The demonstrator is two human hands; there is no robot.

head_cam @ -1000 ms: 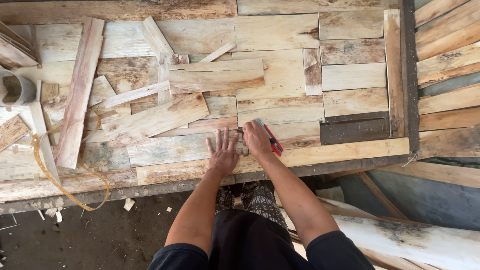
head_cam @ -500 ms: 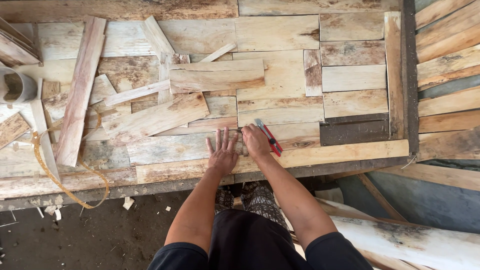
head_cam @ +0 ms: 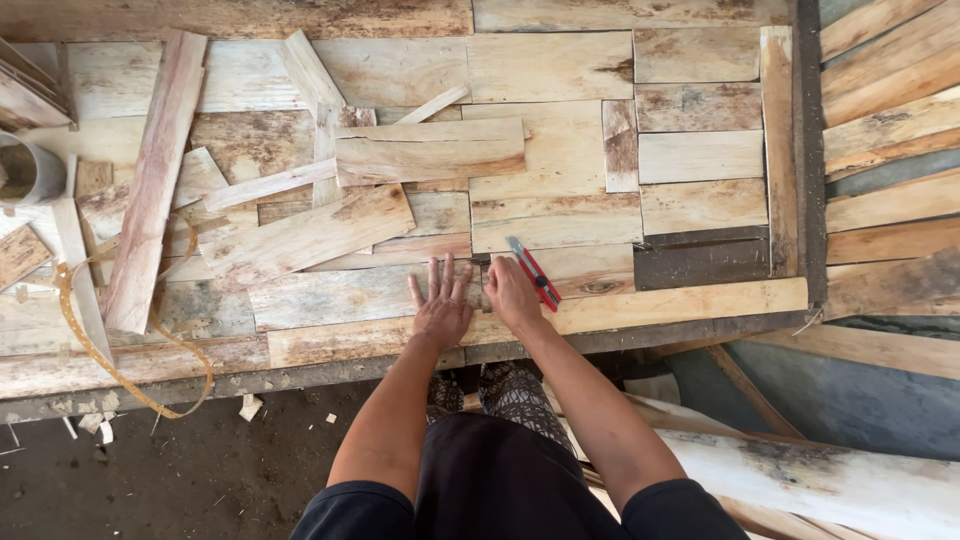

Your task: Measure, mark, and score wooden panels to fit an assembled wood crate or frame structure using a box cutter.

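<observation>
My left hand (head_cam: pixel 441 303) lies flat with fingers spread on a pale wooden plank (head_cam: pixel 340 296) near the front edge of the workbench. My right hand (head_cam: pixel 511 297) rests right beside it, fingers curled on the bench, touching the long light plank (head_cam: pixel 690 302) along the front edge. A red utility knife (head_cam: pixel 533 273) with its blade out lies on the wood just right of my right hand; the hand is not gripping it.
Loose wood offcuts (head_cam: pixel 430 150) and a long slat (head_cam: pixel 152 185) are scattered over the bench's left half. Fitted boards (head_cam: pixel 700 155) fill the right side. A yellow tape measure (head_cam: pixel 110 370) curls off the left front edge. A grey cup (head_cam: pixel 30 172) stands far left.
Both hands stay in almost the same spot; the left fingers have spread slightly on the plank. The knife has not moved.
</observation>
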